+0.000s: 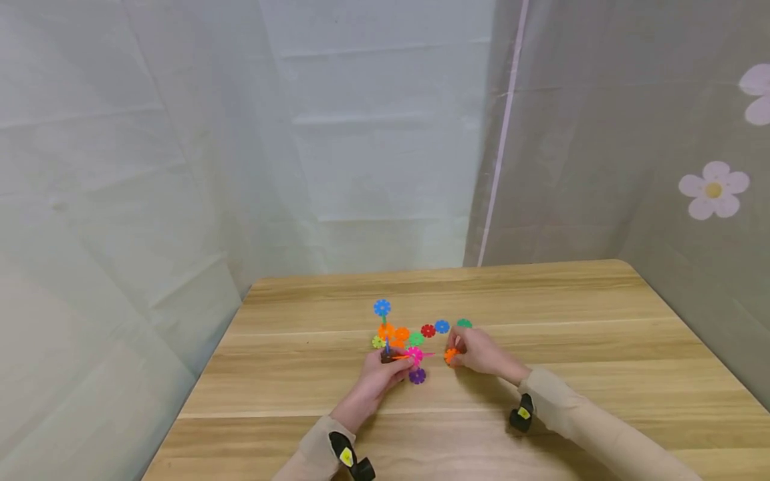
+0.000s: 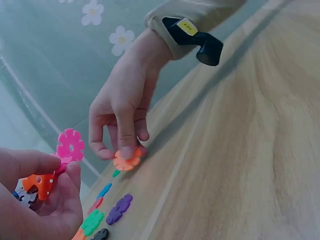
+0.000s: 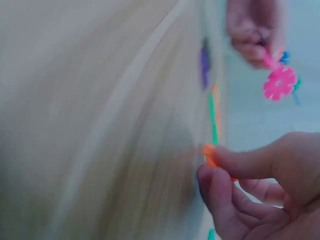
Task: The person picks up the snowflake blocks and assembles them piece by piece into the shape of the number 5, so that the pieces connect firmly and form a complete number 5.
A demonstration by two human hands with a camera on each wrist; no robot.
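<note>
Fingers (image 2: pixel 127 142) of right hand (image 1: pixel 478 352) pinch orange snowflake disc (image 2: pixel 126 160) at tips, thumb opposite; disc's lower edge at or just above wooden table (image 1: pixel 541 300), face roughly flat. Right hand arched, wrist raised, fingers pointing down. Left hand (image 1: pixel 377 377) grips multicolour disc cluster (image 1: pixel 398 341); pink disc (image 2: pixel 70 145) upright beyond its thumb. Purple disc (image 1: pixel 417 376) flat beside left fingers.

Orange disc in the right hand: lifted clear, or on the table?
On the table: the right hand pinches the orange disc, whose lower edge touches the table.
</note>
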